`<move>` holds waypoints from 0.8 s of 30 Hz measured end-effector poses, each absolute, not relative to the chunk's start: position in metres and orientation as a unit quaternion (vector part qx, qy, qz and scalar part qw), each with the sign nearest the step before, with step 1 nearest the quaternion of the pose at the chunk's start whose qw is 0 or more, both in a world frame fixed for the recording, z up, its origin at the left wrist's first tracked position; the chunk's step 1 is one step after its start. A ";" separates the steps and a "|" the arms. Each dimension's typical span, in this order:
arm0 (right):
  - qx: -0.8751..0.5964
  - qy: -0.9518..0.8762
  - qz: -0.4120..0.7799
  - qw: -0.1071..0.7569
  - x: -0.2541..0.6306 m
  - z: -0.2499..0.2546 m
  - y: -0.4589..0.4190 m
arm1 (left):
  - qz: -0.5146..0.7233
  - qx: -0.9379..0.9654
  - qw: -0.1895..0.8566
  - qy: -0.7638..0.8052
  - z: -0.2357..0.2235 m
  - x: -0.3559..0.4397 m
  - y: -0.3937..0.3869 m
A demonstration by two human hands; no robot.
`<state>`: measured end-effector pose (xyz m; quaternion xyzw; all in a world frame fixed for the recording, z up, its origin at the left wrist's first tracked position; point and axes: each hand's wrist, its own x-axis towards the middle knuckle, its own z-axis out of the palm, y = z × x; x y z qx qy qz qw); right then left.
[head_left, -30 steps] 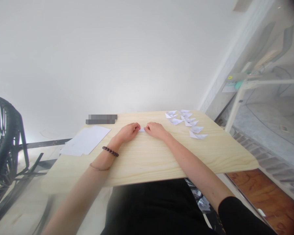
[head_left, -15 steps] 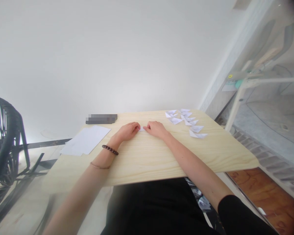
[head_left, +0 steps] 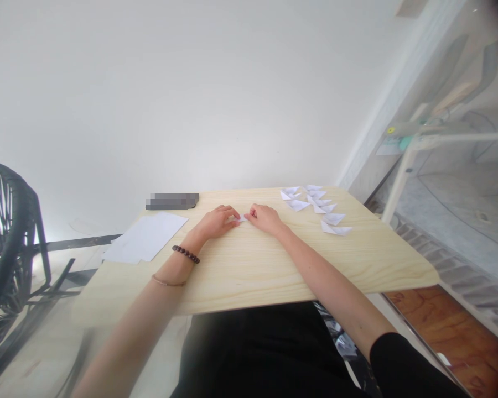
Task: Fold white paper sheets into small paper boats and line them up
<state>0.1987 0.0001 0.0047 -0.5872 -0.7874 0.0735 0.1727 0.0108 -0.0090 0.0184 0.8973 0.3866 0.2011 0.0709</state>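
Observation:
Between my hands, just above or on the wooden table (head_left: 249,271), is a small folded piece of white paper (head_left: 243,218), mostly covered by my fingers. My left hand (head_left: 219,222) pinches its left end between thumb and fingers. At the right end, my right hand (head_left: 265,218) grips the paper with thumb and curled forefinger. Several folded white paper boats (head_left: 336,228) stand in loose rows to the right of my right hand, toward the back of the table.
A stack of white paper sheets (head_left: 149,237) lies at the table's left. Behind it is a dark, pixelated object (head_left: 172,202). A dark woven chair (head_left: 14,232) stands at the left, and a white metal frame (head_left: 402,171) at the right. The wall (head_left: 249,94) rises behind the table.
The left fingers have spread a little apart around the paper, and more of its white shows between the hands. My right hand has barely moved. The paper boats stay in place.

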 end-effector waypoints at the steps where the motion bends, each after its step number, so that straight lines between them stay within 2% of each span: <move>1: -0.581 -0.790 0.077 0.181 0.200 0.004 0.000 | 0.201 0.896 0.067 0.391 0.018 0.011 -0.009; 10: -0.432 -0.842 0.099 0.308 0.208 0.002 -0.006 | 0.224 0.888 0.004 0.401 0.012 0.011 -0.004; 18: -0.400 -0.845 0.077 0.346 0.202 0.004 -0.004 | 0.246 0.879 -0.049 0.405 0.015 0.011 -0.007; 24: -0.407 -0.846 0.051 0.339 0.200 0.006 -0.007 | 0.274 0.880 -0.065 0.383 0.015 0.011 -0.006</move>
